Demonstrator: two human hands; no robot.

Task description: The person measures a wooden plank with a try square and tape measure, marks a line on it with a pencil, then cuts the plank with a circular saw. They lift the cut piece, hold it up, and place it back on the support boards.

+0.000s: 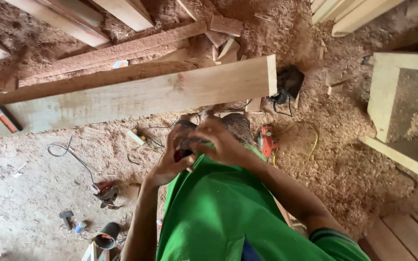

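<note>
A long plank (136, 96) is barring the way just above the hands; sawdust floor (20, 193) at left is lying mostly open.

Small object (184, 153) perhaps hidden between hands

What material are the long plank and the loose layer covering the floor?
Plank: it looks like raw, unfinished wood, pale with visible grain and a square-cut end. Floor layer: probably sawdust and shavings, tan, fluffy and heaped in piles.

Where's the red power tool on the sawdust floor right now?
The red power tool lies in the head view just right of the hands, below the long pale wooden plank's end.
</note>
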